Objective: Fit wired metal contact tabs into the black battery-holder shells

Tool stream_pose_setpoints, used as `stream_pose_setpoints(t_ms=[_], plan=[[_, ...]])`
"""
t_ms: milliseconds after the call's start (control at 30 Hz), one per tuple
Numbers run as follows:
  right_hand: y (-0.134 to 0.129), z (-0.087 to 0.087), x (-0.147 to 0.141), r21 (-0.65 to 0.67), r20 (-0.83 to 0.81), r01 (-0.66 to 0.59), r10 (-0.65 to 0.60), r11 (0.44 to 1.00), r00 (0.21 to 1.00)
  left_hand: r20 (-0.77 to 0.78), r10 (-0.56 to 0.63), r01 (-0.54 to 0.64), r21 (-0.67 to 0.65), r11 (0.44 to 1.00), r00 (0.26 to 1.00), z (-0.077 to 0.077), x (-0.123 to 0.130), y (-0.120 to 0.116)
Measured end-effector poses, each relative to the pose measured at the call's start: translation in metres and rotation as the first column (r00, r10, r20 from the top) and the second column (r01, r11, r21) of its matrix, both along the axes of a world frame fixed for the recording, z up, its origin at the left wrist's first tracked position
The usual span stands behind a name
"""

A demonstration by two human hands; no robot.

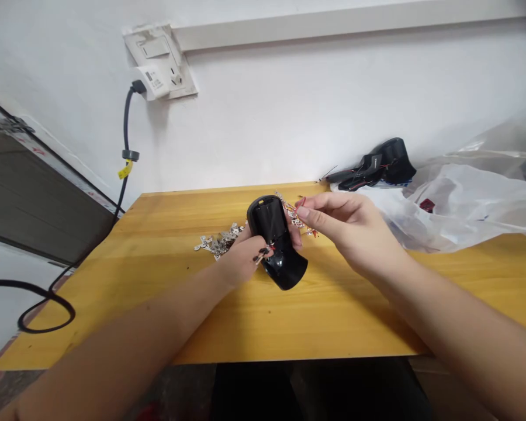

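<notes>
My left hand [241,257] is wrapped round a black plastic casing [284,266], which I hold tilted above the table. Small dark parts with light leads [262,254] stick out by my left thumb. Thumb and forefinger of my right hand [337,216] pinch a thin red wire [301,203] just right of the casing's upper end. Behind the casing lies a heap of small parts with red and white wires [291,215]. A pile of small silvery metal pieces [221,241] sits left of the casing, partly hidden by my left hand.
On the yellow wooden table [228,333], more black plastic housings [377,166] rest at the back right beside a translucent plastic bag [469,199]. A black cable [125,117] hangs from a white plug [151,82] in the wall socket at the left.
</notes>
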State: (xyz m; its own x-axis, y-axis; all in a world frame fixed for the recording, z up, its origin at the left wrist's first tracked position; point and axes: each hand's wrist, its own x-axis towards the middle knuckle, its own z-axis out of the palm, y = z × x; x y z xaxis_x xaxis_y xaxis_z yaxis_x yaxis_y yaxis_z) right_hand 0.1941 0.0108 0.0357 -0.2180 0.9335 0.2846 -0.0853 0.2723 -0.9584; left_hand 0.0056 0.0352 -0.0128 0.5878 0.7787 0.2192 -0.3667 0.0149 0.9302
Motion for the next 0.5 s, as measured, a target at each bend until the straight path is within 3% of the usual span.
stream_pose_setpoints(t_ms=[100, 200, 267, 400, 500], plan=[[-0.002, -0.013, -0.013, -0.101, -0.164, -0.054, 0.037, 0.993, 0.986, -0.023, 0.141, -0.139, 0.070, 0.988, 0.990, 0.003, 0.003, -0.006], [-0.004, -0.027, -0.024, -0.236, -0.309, -0.062, -0.014, 0.970, 0.951, -0.040, 0.301, -0.299, 0.061, 0.952, 0.953, 0.008, 0.007, -0.010], [-0.005, -0.033, -0.030, -0.258, -0.362, -0.053, -0.045, 0.965, 0.931, -0.035, 0.392, -0.391, 0.035, 0.920, 0.919, 0.010, 0.009, -0.011], [-0.005, -0.037, -0.034, -0.227, -0.359, -0.031, -0.054, 0.973, 0.932, -0.040, 0.478, -0.478, 0.003, 0.878, 0.878, 0.013, 0.013, -0.010], [-0.003, -0.031, -0.027, -0.143, -0.195, 0.064, -0.092, 0.988, 0.976, -0.046, 0.482, -0.479, 0.051, 0.876, 0.875, 0.017, 0.012, -0.008]])
